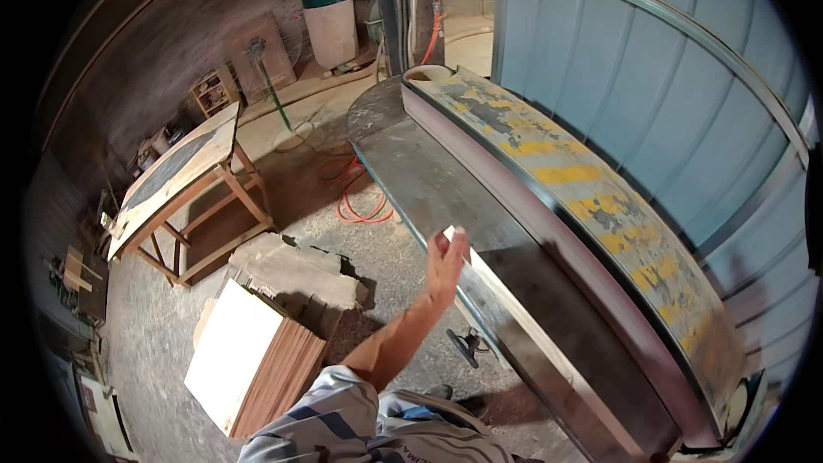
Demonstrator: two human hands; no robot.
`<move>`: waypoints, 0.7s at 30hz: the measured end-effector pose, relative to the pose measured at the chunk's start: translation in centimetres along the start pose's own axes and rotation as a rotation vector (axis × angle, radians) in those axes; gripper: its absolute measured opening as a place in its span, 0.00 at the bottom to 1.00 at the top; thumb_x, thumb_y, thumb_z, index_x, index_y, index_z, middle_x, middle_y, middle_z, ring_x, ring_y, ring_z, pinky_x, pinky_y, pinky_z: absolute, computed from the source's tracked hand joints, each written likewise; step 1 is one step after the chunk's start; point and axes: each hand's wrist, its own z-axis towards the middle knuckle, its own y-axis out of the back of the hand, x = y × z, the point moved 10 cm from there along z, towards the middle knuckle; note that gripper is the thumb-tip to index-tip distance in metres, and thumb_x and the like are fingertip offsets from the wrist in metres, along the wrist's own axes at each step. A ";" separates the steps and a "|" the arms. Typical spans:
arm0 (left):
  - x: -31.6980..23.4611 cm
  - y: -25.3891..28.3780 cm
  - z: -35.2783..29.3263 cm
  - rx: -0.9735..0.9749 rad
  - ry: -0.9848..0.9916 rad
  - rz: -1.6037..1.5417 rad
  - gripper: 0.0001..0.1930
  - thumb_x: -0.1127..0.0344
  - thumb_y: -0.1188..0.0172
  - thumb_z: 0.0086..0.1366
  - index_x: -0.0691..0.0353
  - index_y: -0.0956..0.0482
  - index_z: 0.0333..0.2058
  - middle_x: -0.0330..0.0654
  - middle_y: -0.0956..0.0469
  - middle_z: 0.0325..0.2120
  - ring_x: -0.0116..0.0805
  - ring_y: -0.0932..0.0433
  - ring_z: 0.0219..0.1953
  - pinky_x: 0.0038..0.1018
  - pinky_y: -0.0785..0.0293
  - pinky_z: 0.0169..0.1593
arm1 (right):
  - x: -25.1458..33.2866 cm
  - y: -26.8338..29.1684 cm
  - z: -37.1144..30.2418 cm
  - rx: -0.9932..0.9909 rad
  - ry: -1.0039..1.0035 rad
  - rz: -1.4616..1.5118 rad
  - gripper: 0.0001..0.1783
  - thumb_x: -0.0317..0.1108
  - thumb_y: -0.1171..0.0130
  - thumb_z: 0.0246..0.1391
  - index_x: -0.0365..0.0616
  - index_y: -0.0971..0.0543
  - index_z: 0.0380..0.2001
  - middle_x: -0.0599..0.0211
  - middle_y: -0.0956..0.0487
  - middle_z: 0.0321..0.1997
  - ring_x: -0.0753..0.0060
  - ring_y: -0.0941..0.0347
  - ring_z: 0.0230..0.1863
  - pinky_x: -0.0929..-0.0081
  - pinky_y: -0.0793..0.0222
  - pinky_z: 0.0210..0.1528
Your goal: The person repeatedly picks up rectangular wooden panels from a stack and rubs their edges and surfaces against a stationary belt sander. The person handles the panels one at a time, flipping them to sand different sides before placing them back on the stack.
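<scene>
My left hand [447, 264] grips the far end of a long, pale wooden strip [540, 339], fingers closed around it. The strip lies along the dark metal table [480, 197] of a long belt sander and runs back toward the lower right. Beside the table stands the sander's pinkish abrasive belt [549, 244], upright under a worn cover [591, 197] with yellow stripes. A gap of bare table shows between strip and belt at the far end. My right hand is out of the picture, and the near end of the strip sits low at the right.
A stack of wooden panels [257, 360] stands on the dusty floor to my left, with torn cardboard [296, 270] behind it. Farther left is a wooden worktable [180, 176]. An orange hose [347, 197] coils near the sander. A black handwheel [465, 347] sticks out below its table.
</scene>
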 end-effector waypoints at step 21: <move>9.1 3.9 -18.0 0.548 0.983 -0.265 0.24 0.65 0.42 0.59 0.65 0.34 0.53 0.41 0.27 0.47 0.33 0.27 0.44 0.30 0.29 0.47 | -12.2 4.8 -7.1 0.403 0.736 -0.511 0.25 0.38 0.42 0.52 0.34 0.31 0.50 0.46 0.28 0.46 0.50 0.30 0.45 0.61 0.33 0.49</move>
